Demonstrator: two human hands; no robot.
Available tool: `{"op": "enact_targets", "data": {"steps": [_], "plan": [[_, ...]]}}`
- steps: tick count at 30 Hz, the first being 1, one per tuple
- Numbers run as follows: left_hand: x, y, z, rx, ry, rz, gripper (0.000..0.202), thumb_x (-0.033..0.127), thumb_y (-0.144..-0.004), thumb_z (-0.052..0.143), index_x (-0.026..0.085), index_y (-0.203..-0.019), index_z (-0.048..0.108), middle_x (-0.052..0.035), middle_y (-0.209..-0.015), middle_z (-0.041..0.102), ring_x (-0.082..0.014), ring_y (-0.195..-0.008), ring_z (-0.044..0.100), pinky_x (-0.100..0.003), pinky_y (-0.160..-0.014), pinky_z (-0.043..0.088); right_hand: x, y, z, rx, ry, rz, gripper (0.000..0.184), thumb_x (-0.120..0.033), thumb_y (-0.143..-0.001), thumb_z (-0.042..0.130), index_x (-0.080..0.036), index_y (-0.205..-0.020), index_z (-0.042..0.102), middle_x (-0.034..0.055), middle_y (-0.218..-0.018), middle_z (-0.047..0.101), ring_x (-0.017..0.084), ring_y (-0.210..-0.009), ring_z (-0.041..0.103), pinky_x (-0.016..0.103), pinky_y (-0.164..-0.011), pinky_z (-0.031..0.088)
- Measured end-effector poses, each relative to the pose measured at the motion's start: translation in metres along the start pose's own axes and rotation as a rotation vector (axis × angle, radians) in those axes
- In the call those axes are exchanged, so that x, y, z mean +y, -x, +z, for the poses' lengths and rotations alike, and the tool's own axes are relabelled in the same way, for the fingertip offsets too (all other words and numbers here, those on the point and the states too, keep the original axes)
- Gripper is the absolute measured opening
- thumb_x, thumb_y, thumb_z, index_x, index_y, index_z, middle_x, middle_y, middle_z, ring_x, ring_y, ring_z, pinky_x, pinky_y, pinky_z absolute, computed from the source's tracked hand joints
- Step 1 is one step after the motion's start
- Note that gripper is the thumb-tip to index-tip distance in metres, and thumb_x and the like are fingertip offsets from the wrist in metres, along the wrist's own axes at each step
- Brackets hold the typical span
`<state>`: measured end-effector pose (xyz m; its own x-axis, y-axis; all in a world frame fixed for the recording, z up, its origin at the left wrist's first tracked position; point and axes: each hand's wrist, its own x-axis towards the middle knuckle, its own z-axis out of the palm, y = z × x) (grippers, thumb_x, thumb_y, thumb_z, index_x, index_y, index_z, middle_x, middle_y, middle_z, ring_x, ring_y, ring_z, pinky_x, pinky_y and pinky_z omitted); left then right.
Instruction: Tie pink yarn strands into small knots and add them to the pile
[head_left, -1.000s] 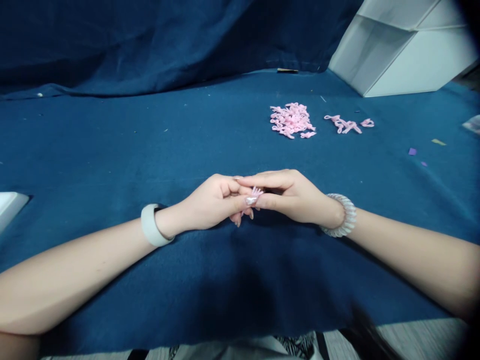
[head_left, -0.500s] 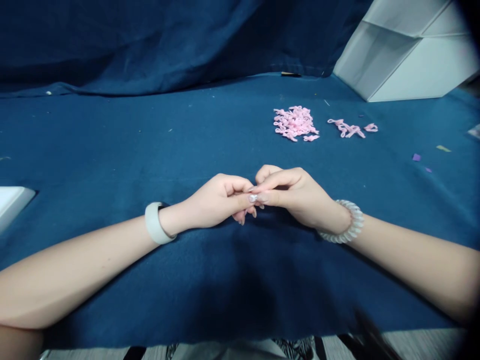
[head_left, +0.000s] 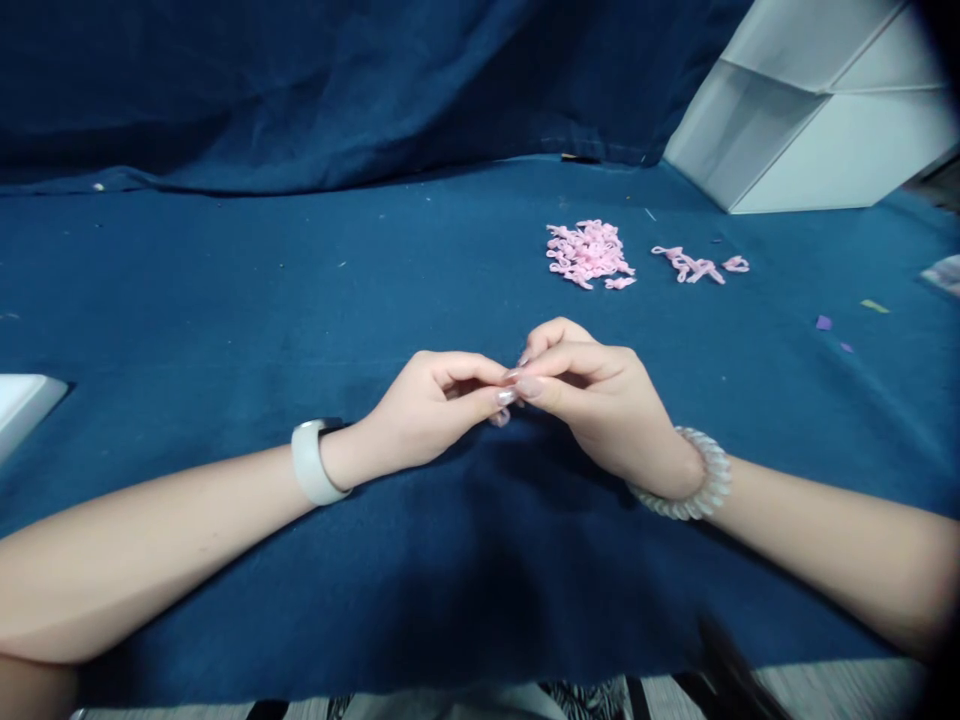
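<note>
Okay, on the head cam I'm looking down at two bare hands, and here's how it's reading from my end. The left hand [head_left: 427, 410] is reaching in from the left of the frame, the right hand [head_left: 596, 410] is reaching in from the right, and they're meeting at the fingertips [head_left: 529, 387] just above the blue-covered bench [head_left: 247, 320]. The little pink piece [head_left: 500, 418] is sitting right in that pinch, and I'm only getting a sliver of it, poking out just under the left thumb. The rest is hiding behind the fingers, so honestly I can't call which way its long axis is running. The left grip is clamped on it, thumb and finger pressing together. The right grip is closed up tight against the same spot, but I can't tell if it's actually bearing on the piece. Going by that sliver, the left hand is the nearer one, though only just. Out ahead, well apart from the hands, a heap of pink loops [head_left: 587, 254] is lying on the bench, with a looser little cluster of pink loops [head_left: 694, 266] just beside it. A white wristband [head_left: 309, 462] and a clear coil bracelet [head_left: 709, 490] are hugging the two wrists.
</note>
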<state>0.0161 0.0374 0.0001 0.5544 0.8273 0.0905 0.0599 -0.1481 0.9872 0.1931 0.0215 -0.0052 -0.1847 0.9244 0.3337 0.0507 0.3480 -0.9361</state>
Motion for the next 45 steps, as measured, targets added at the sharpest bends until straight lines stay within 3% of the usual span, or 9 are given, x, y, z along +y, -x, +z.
{"op": "enact_targets", "data": {"steps": [6, 12, 16, 23, 28, 33, 39, 45], "plan": [[-0.002, -0.002, -0.001, 0.003, 0.149, -0.067, 0.005, 0.014, -0.077, 0.067, 0.01, -0.078, 0.068, -0.0002, -0.064, 0.065, -0.0051, -0.054, 0.058, -0.014, -0.056, 0.049, 0.006, -0.001, -0.001, 0.009, -0.061, 0.017, 0.004, -0.021, -0.075, 0.072, -0.022, -0.072, 0.073, 0.0024, -0.077, 0.06, 0.012, -0.079, 0.056, 0.025, -0.07, 0.047], [-0.015, -0.004, -0.004, 0.029, 0.257, -0.097, 0.028, 0.021, -0.075, 0.073, 0.011, -0.101, 0.069, -0.0048, -0.085, 0.07, -0.0074, -0.066, 0.062, -0.019, -0.066, 0.054, 0.022, -0.004, -0.004, 0.184, -0.174, 0.101, 0.006, -0.024, -0.073, 0.073, -0.02, -0.07, 0.07, 0.0008, -0.078, 0.058, 0.01, -0.072, 0.054, 0.026, -0.069, 0.046], [-0.015, -0.002, -0.005, 0.045, 0.223, -0.169, 0.03, 0.026, -0.078, 0.07, 0.011, -0.104, 0.069, -0.0049, -0.081, 0.069, -0.0082, -0.064, 0.061, -0.021, -0.065, 0.055, 0.021, -0.005, -0.005, 0.128, -0.131, 0.042, 0.004, -0.024, -0.075, 0.072, -0.021, -0.073, 0.071, 0.0023, -0.081, 0.059, 0.012, -0.078, 0.055, 0.028, -0.074, 0.047], [-0.007, -0.004, -0.008, -0.114, 0.211, -0.217, 0.018, 0.024, -0.082, 0.066, 0.011, -0.093, 0.071, -0.0047, -0.078, 0.071, -0.0073, -0.065, 0.064, -0.016, -0.067, 0.054, 0.013, -0.007, -0.005, 0.088, -0.124, -0.024, 0.004, -0.019, -0.075, 0.073, -0.022, -0.073, 0.073, 0.002, -0.081, 0.059, 0.01, -0.079, 0.056, 0.024, -0.072, 0.049], [-0.002, -0.006, -0.007, -0.16, 0.104, -0.147, 0.008, 0.013, -0.078, 0.067, 0.011, -0.083, 0.071, -0.0023, -0.07, 0.069, -0.0103, -0.068, 0.066, -0.021, -0.071, 0.055, 0.008, -0.006, 0.0, 0.029, -0.168, 0.049, 0.005, -0.019, -0.074, 0.073, -0.02, -0.069, 0.072, 0.0027, -0.079, 0.057, 0.009, -0.073, 0.056, 0.02, -0.06, 0.05], [-0.005, -0.007, -0.006, -0.189, 0.086, -0.118, 0.007, 0.019, -0.077, 0.068, 0.011, -0.076, 0.068, -0.002, -0.07, 0.067, -0.01, -0.068, 0.064, -0.022, -0.07, 0.053, 0.007, -0.004, 0.002, 0.035, -0.197, 0.069, 0.004, -0.018, -0.072, 0.074, -0.019, -0.069, 0.073, 0.0019, -0.082, 0.056, 0.008, -0.069, 0.055, 0.02, -0.058, 0.049], [-0.008, -0.006, -0.003, -0.092, 0.005, 0.089, 0.012, 0.02, -0.077, 0.068, 0.011, -0.071, 0.065, -0.003, -0.078, 0.062, -0.0074, -0.066, 0.057, -0.02, -0.062, 0.048, 0.014, -0.005, 0.0, 0.065, -0.181, 0.085, 0.005, -0.023, -0.074, 0.074, -0.023, -0.069, 0.074, 0.0005, -0.081, 0.056, 0.008, -0.079, 0.053, 0.022, -0.074, 0.044], [-0.01, -0.004, -0.003, -0.024, -0.103, 0.181, 0.013, 0.023, -0.081, 0.064, 0.013, -0.073, 0.065, -0.0061, -0.09, 0.062, -0.0117, -0.082, 0.06, -0.024, -0.074, 0.048, 0.016, -0.008, -0.001, 0.083, -0.289, 0.168, 0.004, -0.024, -0.073, 0.074, -0.024, -0.069, 0.074, -0.0012, -0.081, 0.054, 0.007, -0.071, 0.05, 0.024, -0.067, 0.039]]}}
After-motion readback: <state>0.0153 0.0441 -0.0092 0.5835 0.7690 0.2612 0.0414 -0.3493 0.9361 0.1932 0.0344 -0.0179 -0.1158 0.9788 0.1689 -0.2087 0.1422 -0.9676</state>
